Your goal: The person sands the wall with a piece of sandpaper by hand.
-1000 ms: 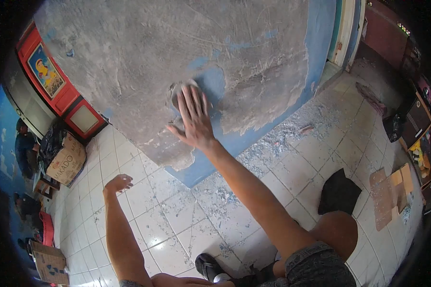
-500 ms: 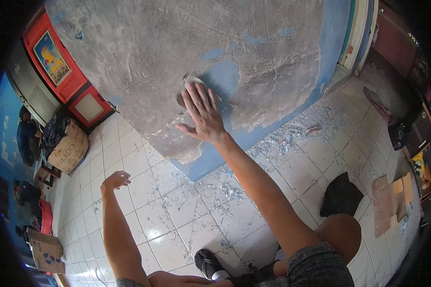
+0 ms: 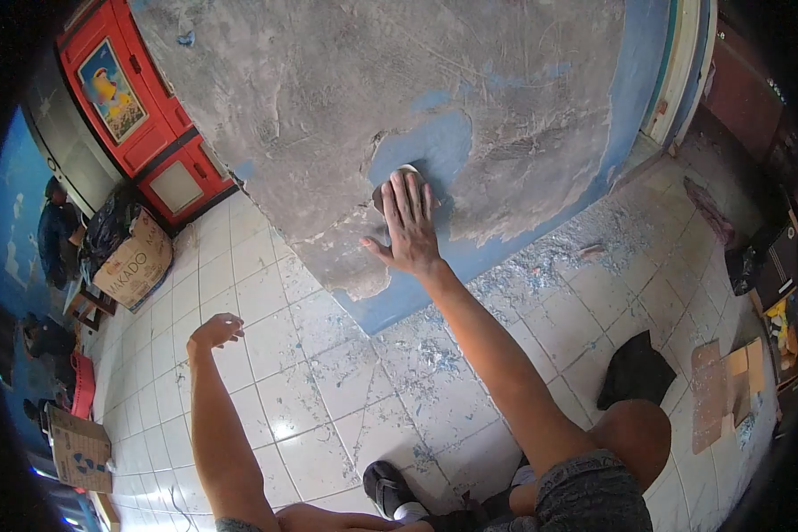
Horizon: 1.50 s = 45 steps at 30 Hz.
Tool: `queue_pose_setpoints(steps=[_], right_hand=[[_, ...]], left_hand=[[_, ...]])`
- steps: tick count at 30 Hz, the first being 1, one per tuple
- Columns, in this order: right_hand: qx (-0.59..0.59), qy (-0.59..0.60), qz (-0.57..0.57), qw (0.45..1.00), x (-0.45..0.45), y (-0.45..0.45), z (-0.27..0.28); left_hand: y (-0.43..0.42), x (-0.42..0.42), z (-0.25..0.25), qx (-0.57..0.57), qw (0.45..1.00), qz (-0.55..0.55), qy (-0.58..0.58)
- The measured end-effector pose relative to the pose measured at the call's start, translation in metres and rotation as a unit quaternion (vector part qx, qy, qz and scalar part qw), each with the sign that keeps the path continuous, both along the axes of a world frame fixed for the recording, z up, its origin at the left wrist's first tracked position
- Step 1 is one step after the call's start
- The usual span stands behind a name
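Round pad [image 3: 379,200], upper middle of the frame, has slid rightward across the blue patch [image 3: 439,146], leaving paint [image 3: 387,154] I can still see, as the right hand [image 3: 410,229] covers it with flat, slightly parted fingers, the left hand [image 3: 215,332] empty, loosely curled.

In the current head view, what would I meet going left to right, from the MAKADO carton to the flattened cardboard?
MAKADO carton → left hand → right hand → black sheet → flattened cardboard.
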State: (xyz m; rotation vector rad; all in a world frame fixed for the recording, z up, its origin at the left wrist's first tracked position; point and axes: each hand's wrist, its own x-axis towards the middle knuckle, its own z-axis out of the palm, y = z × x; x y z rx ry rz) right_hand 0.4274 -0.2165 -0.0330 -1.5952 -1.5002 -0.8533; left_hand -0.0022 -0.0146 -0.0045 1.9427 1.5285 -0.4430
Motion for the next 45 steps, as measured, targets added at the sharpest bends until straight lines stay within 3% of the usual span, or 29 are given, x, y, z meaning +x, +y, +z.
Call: queue_pose_setpoints(steps=[15,23,26,45], right_hand=[[0.006,-0.002,0.002,1.000,0.001,0.000,-0.003],[-0.056,-0.028,-0.020,0.998,0.008,-0.013,-0.057],[-0.062,0.018,-0.004,0.998,0.004,-0.016,-0.054],[-0.060,-0.019,-0.033,0.997,0.003,-0.013,-0.055]], left_hand=[[-0.005,0.006,0.009,0.018,1.000,-0.010,0.016],[-0.008,0.007,0.016,0.008,1.000,0.000,0.007],[-0.008,0.006,0.013,0.008,1.000,0.004,0.005],[-0.003,0.008,0.006,0.010,1.000,-0.004,0.006]])
